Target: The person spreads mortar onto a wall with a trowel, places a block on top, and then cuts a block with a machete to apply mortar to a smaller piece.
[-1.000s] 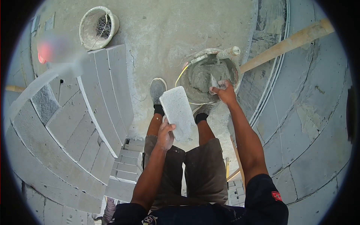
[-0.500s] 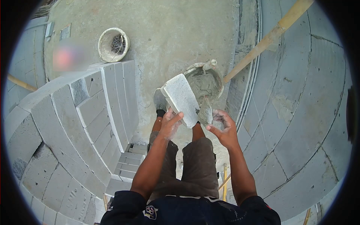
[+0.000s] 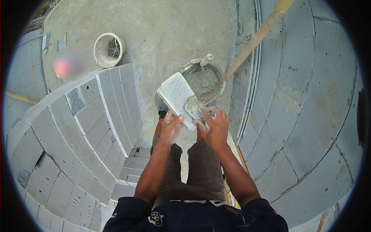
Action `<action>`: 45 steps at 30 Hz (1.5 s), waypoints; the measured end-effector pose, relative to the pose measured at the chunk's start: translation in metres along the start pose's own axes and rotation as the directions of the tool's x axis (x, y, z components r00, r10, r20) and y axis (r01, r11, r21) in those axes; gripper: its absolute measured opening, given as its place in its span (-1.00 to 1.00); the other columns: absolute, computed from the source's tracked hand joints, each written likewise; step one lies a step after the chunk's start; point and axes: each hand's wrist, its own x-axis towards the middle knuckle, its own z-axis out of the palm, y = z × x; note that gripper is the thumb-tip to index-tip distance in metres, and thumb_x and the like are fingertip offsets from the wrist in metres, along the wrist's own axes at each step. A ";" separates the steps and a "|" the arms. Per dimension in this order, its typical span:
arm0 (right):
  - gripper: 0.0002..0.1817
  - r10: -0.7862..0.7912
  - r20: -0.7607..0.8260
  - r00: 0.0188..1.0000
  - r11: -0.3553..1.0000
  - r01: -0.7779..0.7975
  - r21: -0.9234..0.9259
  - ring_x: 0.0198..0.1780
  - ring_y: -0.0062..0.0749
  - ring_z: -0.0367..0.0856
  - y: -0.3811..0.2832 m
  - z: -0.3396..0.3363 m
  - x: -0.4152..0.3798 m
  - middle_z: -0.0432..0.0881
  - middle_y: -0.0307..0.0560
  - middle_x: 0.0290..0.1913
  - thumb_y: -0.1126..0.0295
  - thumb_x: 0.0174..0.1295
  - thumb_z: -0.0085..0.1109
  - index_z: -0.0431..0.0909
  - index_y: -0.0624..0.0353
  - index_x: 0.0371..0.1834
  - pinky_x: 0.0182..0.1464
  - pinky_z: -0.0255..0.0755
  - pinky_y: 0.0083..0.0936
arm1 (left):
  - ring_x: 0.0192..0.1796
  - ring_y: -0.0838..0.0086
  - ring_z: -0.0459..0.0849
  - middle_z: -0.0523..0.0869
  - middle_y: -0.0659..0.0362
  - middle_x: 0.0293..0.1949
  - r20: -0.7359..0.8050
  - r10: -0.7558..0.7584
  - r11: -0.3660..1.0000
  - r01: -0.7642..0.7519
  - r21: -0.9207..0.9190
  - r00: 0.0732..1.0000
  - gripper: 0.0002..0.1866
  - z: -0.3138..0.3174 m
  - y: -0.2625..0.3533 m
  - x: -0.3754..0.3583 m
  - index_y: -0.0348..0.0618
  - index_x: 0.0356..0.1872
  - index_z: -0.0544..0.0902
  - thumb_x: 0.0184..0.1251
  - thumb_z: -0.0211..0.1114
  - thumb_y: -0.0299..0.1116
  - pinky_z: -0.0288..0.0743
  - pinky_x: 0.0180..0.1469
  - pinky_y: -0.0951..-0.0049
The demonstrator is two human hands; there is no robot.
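My left hand (image 3: 172, 127) is closed on the lower left edge of a pale grey concrete block (image 3: 176, 92), which is held tilted in front of my legs. My right hand (image 3: 216, 125) is closed on a small flat mortar-coated piece (image 3: 193, 107), whose kind I cannot tell. That piece lies against the right side of the block's upper face, with my fingers at its lower right edge. Just beyond the block stands a round bucket (image 3: 223, 87) of wet grey mortar (image 3: 203, 83). A pale stubby handle (image 3: 207, 58) sticks up at the bucket's far rim.
To the left rises a wall of pale blocks (image 3: 127, 104). Behind it stands a whitish bucket (image 3: 101, 58) holding nails or similar metal bits, near a blurred person (image 3: 67, 66). On the right is a grey block wall (image 3: 309, 108) with a wooden pole (image 3: 255, 36) leaning on it.
My right hand has moved left, bringing the mortar-coated piece from beside the block onto its face. The block has shifted slightly left in my left hand.
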 end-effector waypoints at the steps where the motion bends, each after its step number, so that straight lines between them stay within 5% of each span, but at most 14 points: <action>1: -0.47 0.000 0.010 1.000 1.000 0.000 0.004 0.00 -0.03 0.47 0.001 0.001 0.000 0.50 0.06 -0.01 0.10 0.10 0.47 0.69 -0.01 0.16 0.07 0.28 -0.12 | 0.41 0.24 0.42 0.44 0.07 0.37 -0.008 -0.008 1.000 0.008 -0.011 1.000 -0.23 -0.003 -0.001 -0.001 -0.17 0.47 0.25 0.26 0.40 -0.29 0.29 0.42 0.08; 11: -0.38 -0.103 0.039 0.994 0.994 0.101 0.042 0.09 -0.02 0.43 -0.024 0.000 0.007 0.48 0.10 0.05 0.15 0.04 0.54 0.64 -0.06 0.23 0.14 0.25 -0.10 | 0.34 0.15 0.52 0.50 0.01 0.32 -0.009 0.005 0.993 -0.006 -0.117 1.000 -0.14 -0.017 0.016 -0.002 -0.29 0.46 0.25 0.17 0.41 -0.15 0.38 0.39 0.09; 16: -0.24 0.060 -0.082 0.995 0.960 -0.035 0.279 0.12 0.02 0.41 -0.039 -0.003 0.010 0.47 0.08 0.05 0.17 0.04 0.55 0.46 0.15 0.33 0.18 0.22 -0.05 | 0.32 0.11 0.54 0.53 -0.02 0.30 0.025 -0.020 0.990 0.023 -0.142 0.999 -0.11 -0.018 0.030 -0.005 -0.34 0.44 0.27 0.13 0.41 -0.12 0.40 0.38 0.06; 23: -0.46 0.139 -0.126 0.982 0.953 -0.097 0.288 0.06 0.03 0.45 -0.048 0.002 0.007 0.51 0.07 -0.02 0.36 0.01 0.57 0.54 0.19 0.05 0.17 0.27 -0.10 | 0.36 0.08 0.49 0.50 -0.04 0.30 0.046 -0.003 0.974 0.014 -0.228 0.999 -0.06 -0.017 0.041 -0.008 -0.30 0.46 0.23 -0.01 0.41 -0.26 0.34 0.41 0.03; 36: -0.49 0.076 -0.195 0.978 0.955 -0.015 0.296 0.07 -0.02 0.46 -0.064 0.005 -0.017 0.52 0.05 0.03 0.40 -0.01 0.58 0.56 0.16 0.02 0.16 0.30 -0.14 | 0.34 0.01 0.51 0.53 -0.07 0.30 0.075 -0.070 0.951 0.089 -0.296 0.995 -0.08 -0.039 0.032 -0.021 -0.29 0.43 0.31 -0.07 0.43 -0.30 0.33 0.41 -0.04; 45: -0.50 0.257 -0.205 0.945 0.906 -0.162 0.390 0.07 -0.05 0.53 -0.055 0.005 -0.021 0.59 0.00 -0.01 0.42 0.03 0.54 0.51 0.15 0.02 0.20 0.29 -0.16 | 0.37 0.01 0.48 0.52 -0.07 0.31 0.069 -0.056 0.946 0.075 -0.315 0.996 -0.08 -0.023 0.028 -0.016 -0.29 0.44 0.30 -0.08 0.42 -0.31 0.31 0.42 -0.05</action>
